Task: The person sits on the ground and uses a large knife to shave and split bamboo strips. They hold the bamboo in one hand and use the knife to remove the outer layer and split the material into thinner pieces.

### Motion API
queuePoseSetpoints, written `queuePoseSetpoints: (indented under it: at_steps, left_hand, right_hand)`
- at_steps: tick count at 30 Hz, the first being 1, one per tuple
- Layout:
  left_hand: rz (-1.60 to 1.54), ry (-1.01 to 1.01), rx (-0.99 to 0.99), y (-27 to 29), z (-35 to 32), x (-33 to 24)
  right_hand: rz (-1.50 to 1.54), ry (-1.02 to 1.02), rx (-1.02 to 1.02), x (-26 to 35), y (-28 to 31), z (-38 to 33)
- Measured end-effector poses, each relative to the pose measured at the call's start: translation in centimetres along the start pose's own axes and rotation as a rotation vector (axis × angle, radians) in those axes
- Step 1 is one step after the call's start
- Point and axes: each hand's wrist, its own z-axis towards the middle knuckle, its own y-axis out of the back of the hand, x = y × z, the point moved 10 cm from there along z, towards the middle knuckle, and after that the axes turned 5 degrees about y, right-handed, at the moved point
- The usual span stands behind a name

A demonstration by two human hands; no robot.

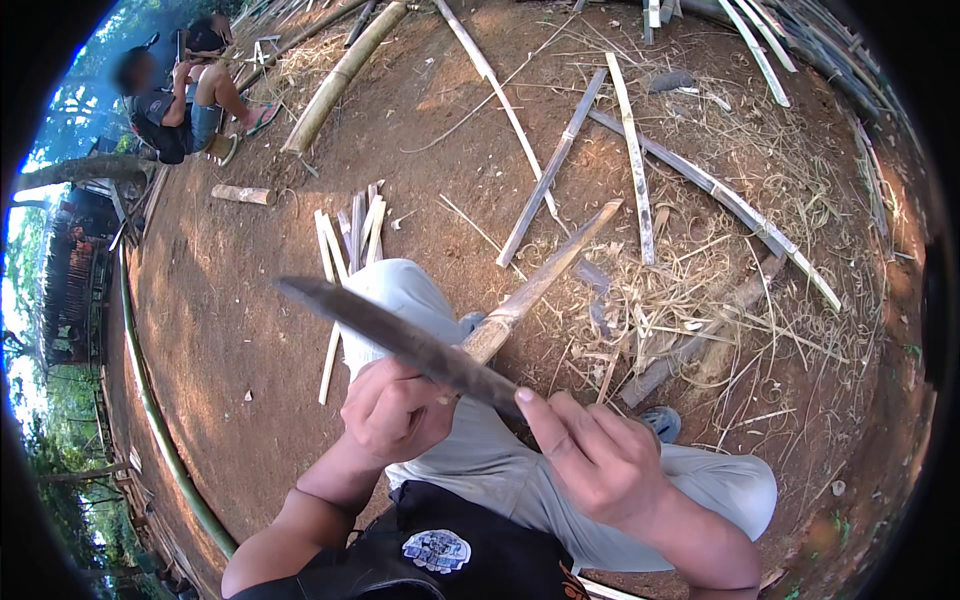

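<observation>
A long dark machete (395, 335) crosses in front of me, its pointed tip toward the upper left. My right hand (595, 455) is closed at its near end, the handle hidden by the fingers, with a fingertip against the blade. Behind the blade, a split bamboo piece (535, 290) slants away to the upper right. My left hand (395, 410) is closed around the near end of this bamboo, which shows partly past the blade. Blade and bamboo overlap in view; whether they touch I cannot tell.
Pale shavings (690, 335) and several bamboo strips (635, 170) litter the dirt ahead and right. A bundle of thin slats (360, 230) lies beyond my left knee. A thick bamboo pole (345, 75) lies farther off. Another person (180, 105) sits at the far left.
</observation>
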Motion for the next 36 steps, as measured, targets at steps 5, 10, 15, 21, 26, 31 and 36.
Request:
queuePoseSetpoints:
  at_steps: [5,10,15,21,26,31,36]
  left_hand:
    - [-0.046,-0.054,0.012,-0.9,0.1,-0.6]
    - [-0.068,-0.013,-0.036,-0.8,0.2,0.0]
    - [-0.134,-0.065,0.005,-0.9,0.2,-0.1]
    - [-0.213,-0.046,-0.030,-0.6,-0.1,1.6]
    - [-0.226,-0.053,-0.116,1.7,1.6,1.8]
    - [-0.384,-0.108,-0.367,9.5,5.8,1.6]
    - [-0.890,-0.270,-0.259,13.7,12.4,-0.1]
  right_hand:
    - [-0.134,-0.227,0.027,-3.3,-0.7,-0.8]
    - [-0.107,-0.078,-0.046,-2.2,-0.6,-2.3]
    - [-0.067,-0.679,0.215,-13.8,-4.5,-5.7]
    - [-0.020,-0.534,0.029,-11.8,-4.9,-5.9]
    - [-0.018,-0.805,0.155,-15.8,-5.4,-6.2]
    - [0.154,-0.842,-0.041,-15.5,-3.8,-4.6]
    - [0.235,-0.867,-0.053,-15.3,-2.8,-4.2]
